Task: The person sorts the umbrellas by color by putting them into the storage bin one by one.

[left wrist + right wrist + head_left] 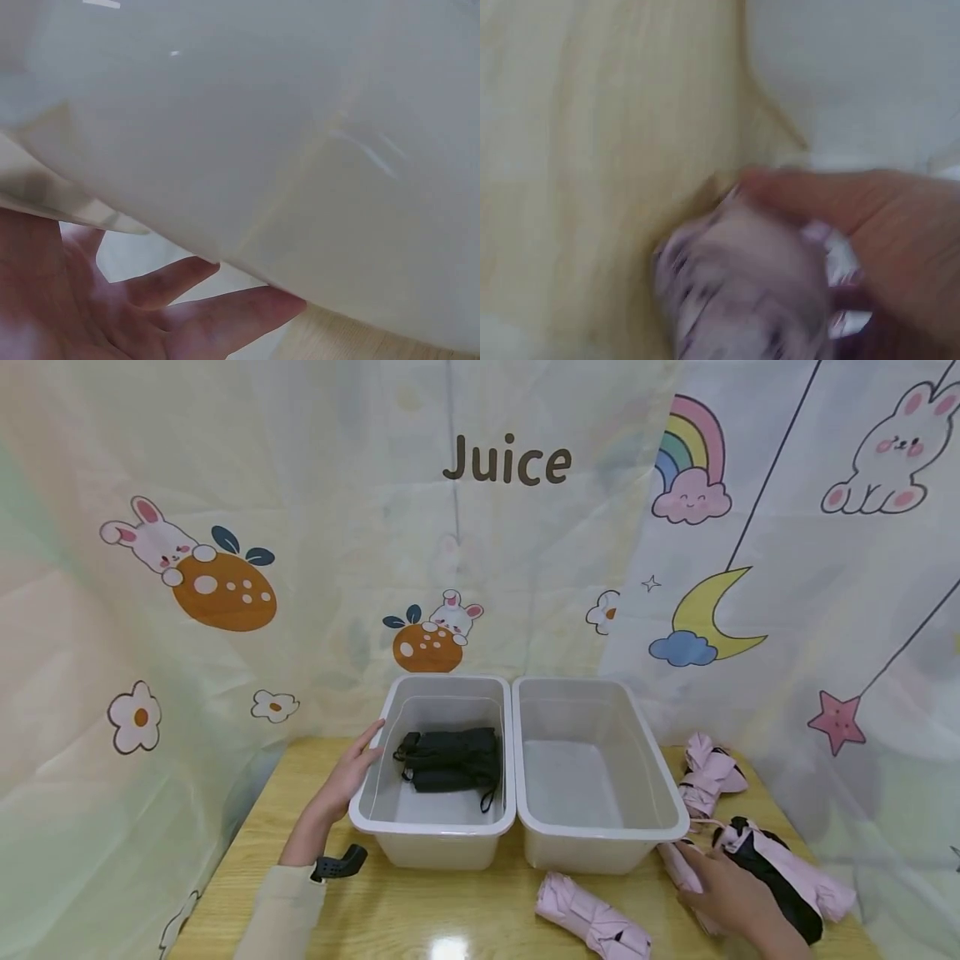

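My left hand rests against the left rim of the left white bin, its fingers extended along the outside. The left wrist view shows the fingertips touching the bin's edge. Inside that bin lie black folded umbrellas, one with a wrist loop. At the front right corner of the right white bin, my right hand grips a pink folded umbrella. In the blurred right wrist view, the thumb lies over this pink umbrella, with the other fingers mostly hidden.
Another pink folded umbrella lies on the wooden table before the right bin. Right of the bins are a further pink umbrella and a pink-and-black bundle. A printed curtain hangs behind the table.
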{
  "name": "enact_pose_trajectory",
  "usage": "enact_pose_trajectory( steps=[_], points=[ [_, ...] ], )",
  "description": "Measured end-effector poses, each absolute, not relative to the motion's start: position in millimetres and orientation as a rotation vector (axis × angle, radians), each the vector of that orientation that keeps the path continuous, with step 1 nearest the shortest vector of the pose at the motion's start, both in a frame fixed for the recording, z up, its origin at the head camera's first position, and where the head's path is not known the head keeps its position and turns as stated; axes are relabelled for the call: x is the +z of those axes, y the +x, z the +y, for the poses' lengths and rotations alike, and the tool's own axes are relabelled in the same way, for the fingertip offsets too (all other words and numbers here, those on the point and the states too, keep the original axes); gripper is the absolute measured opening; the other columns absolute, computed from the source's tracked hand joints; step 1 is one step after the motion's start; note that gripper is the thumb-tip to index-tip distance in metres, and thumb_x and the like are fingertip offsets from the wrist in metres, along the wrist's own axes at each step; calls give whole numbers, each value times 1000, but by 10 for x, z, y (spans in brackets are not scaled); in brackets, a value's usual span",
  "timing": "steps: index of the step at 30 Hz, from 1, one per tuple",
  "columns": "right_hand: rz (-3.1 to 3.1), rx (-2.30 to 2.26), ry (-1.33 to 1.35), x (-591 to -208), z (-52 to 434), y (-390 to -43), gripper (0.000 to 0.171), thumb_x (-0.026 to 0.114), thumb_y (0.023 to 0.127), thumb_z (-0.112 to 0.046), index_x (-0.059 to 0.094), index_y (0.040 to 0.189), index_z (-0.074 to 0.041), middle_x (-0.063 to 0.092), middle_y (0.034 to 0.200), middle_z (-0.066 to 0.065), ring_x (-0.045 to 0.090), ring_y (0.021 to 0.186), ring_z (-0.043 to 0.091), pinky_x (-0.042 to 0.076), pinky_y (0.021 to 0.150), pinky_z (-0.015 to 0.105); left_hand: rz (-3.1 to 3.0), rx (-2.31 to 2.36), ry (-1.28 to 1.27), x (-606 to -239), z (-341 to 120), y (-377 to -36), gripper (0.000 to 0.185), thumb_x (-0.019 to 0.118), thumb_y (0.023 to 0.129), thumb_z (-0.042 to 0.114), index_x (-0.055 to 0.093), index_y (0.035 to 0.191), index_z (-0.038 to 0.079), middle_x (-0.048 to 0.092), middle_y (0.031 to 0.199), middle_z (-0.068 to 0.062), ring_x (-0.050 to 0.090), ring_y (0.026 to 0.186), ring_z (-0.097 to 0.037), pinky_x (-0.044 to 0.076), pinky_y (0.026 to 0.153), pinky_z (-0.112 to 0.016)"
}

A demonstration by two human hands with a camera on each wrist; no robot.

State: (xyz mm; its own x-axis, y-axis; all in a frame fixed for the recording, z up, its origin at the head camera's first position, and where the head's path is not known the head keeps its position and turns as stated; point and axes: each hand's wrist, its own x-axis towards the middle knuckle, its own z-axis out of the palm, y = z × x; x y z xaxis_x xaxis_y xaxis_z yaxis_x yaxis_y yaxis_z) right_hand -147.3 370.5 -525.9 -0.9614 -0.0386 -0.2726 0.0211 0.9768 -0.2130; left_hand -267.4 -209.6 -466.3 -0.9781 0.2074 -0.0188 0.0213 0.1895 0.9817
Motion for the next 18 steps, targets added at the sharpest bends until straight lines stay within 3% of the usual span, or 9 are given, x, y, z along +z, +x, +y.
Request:
enact_pose_trajectory(
  steps=[7,14,18],
  points=[
    [2882,-294,-39,-5350,3799,-1405,100,64,71,-75,44,147,-14,49,129,38,53,106,57,46,64,65,2264,1895,200,-4650,-2115,-2683,55,40,106,22,19,157,29,15,158,-16,40,127,-49,48,85,-56],
    [2981,-305,-57,-5428,3870,-1391,87,70,74,-66,51,142,-16,49,129,38,58,99,53,47,61,62,2209,1911,192,-4433,-2057,-2598,57,39,105,15,17,157,20,15,157,-23,37,127,-53,45,88,-60],
    [3001,-406,-66,-5398,3939,-1391,78,75,74,-57,57,137,-15,58,126,25,59,104,47,48,68,61,2212,1910,190,-4413,-2040,-2571,56,38,105,15,18,157,19,15,157,-21,37,127,-52,45,90,-59]
  ],
)
